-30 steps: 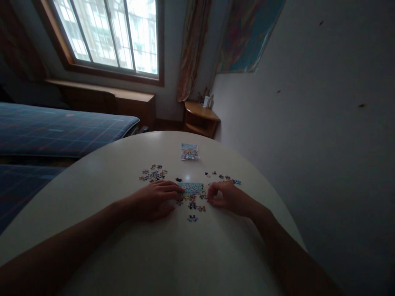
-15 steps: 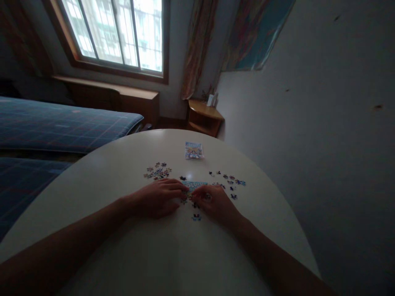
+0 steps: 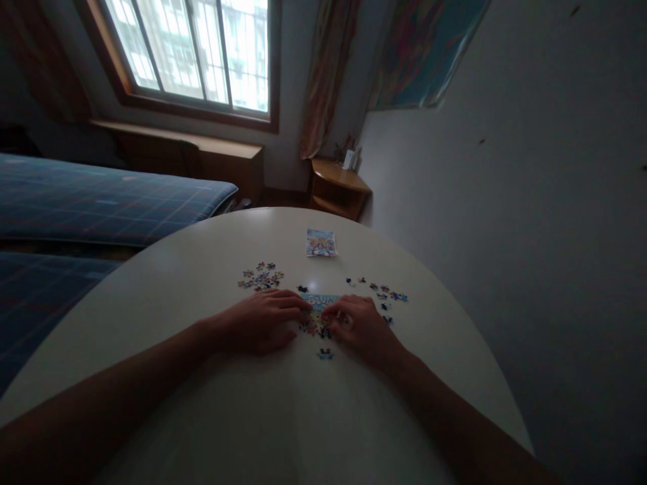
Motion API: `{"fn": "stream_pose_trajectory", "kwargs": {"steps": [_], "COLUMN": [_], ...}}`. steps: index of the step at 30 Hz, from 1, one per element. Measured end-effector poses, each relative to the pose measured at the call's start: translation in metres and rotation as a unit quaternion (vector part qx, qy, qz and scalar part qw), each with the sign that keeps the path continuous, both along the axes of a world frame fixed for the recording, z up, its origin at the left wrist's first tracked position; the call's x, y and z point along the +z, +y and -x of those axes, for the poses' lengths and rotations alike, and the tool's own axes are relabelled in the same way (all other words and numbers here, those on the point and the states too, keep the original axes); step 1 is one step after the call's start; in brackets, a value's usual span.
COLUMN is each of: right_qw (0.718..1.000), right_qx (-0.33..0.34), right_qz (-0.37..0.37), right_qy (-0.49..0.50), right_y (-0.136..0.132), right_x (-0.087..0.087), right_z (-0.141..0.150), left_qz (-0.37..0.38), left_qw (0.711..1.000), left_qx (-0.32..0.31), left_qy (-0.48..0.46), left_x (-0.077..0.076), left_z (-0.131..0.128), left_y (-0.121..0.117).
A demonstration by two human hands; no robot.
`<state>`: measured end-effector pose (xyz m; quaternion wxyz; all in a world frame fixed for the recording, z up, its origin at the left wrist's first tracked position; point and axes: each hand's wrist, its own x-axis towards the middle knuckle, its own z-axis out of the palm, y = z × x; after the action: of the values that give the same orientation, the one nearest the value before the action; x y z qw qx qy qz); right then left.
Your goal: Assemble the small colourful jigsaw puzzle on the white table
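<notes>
A partly joined jigsaw puzzle (image 3: 323,303), light blue at its far side and mixed colours nearer me, lies between my hands on the white round table (image 3: 283,417). My left hand (image 3: 265,316) rests flat with fingers stretched, its fingertips touching the puzzle's left side. Thumb and forefinger of my right hand (image 3: 361,330) are pinched at the right part of the puzzle, on a small piece mostly hidden by the fingers. Just in front of me sits a loose jigsaw piece (image 3: 325,353), apart from the rest. Another dark piece (image 3: 302,288) lies beyond my left fingers.
A heap of loose pieces (image 3: 260,277) lies left of the puzzle, and several scattered pieces (image 3: 384,289) lie to the right. Farther back is a small printed picture packet (image 3: 321,243). Beyond the table stand a plaid mattress (image 3: 111,202) and a wooden corner shelf (image 3: 338,176).
My right hand has shifted slightly right, uncovering more of the puzzle's near part. Pieces there now sit closer together. The left hand stays in place; the view has moved slightly.
</notes>
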<state>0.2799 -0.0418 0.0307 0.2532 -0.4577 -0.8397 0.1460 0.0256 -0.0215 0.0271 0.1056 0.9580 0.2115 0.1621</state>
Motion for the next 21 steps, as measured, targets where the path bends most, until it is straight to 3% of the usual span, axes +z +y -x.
{"fn": "stream_pose_trajectory", "kwargs": {"steps": [7,21], "right_qw": [1.0,0.999], "right_qx": [-0.006,-0.007], "right_qz": [-0.016,0.031], "right_qy": [-0.025,-0.003], "right_y": [-0.008,-0.01], "right_x": [-0.001,-0.01], "right_z": [0.006,0.016], "left_qz": [0.009,0.017], "left_qw": [1.0,1.0], "left_qx": [0.003,0.003], "left_qy": [-0.007,-0.022], "left_x": [-0.002,0.001], "left_z": [0.0,-0.001], "left_y": [0.001,0.0]}}
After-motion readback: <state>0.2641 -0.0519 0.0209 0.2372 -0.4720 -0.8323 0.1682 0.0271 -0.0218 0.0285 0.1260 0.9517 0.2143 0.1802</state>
